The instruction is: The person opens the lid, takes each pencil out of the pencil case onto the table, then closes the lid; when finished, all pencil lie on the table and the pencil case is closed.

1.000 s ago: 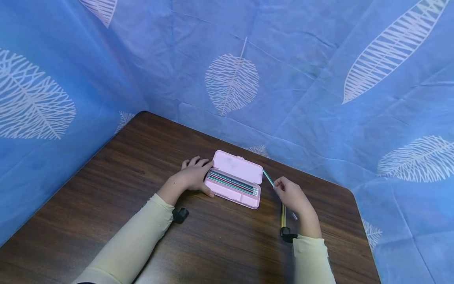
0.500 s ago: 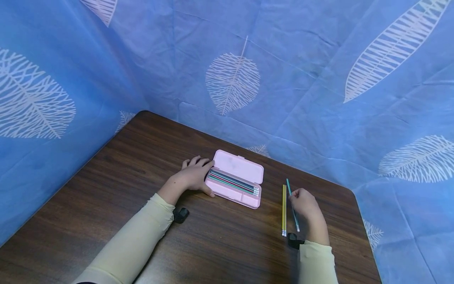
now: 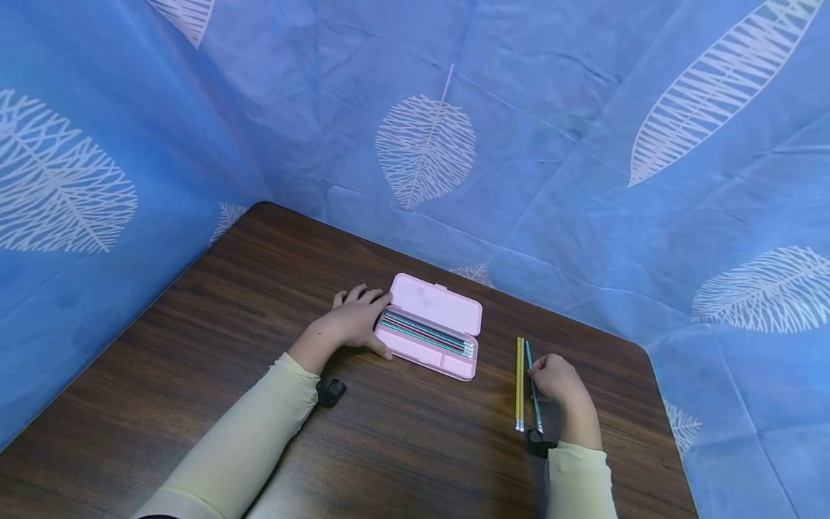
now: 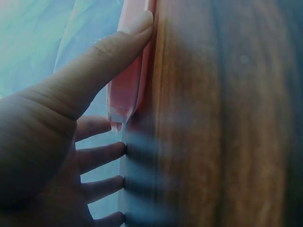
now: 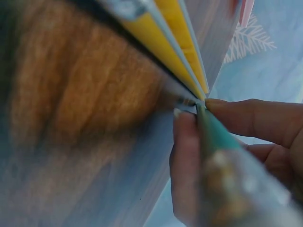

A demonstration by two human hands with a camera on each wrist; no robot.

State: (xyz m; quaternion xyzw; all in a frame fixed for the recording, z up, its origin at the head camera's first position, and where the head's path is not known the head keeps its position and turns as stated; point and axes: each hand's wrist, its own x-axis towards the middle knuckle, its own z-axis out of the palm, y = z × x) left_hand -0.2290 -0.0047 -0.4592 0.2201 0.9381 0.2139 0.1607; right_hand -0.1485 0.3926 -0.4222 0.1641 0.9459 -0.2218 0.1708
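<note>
A pink pencil case lies with its lid folded back in the head view. Several dark, red and green pencils lie in its long compartment. My left hand rests at the case's left end, fingers spread. In the left wrist view its thumb lies along the case's front wall, and the index finger reaches the end. On the right, my right hand pinches a teal-green pencil between thumb and index finger, low over the table. Two yellow pencils lie side by side just left of it.
The dark wooden table carries the case and pencils. A blue cloth with white leaf prints hangs behind and beside it. A black wrist camera sits by the left wrist, another by the right.
My right hand has carried the teal-green pencil from beside the lid rightward and toward me, turning it nearly parallel to the yellow pencils, then closer to them. The left hand and case have not moved.
</note>
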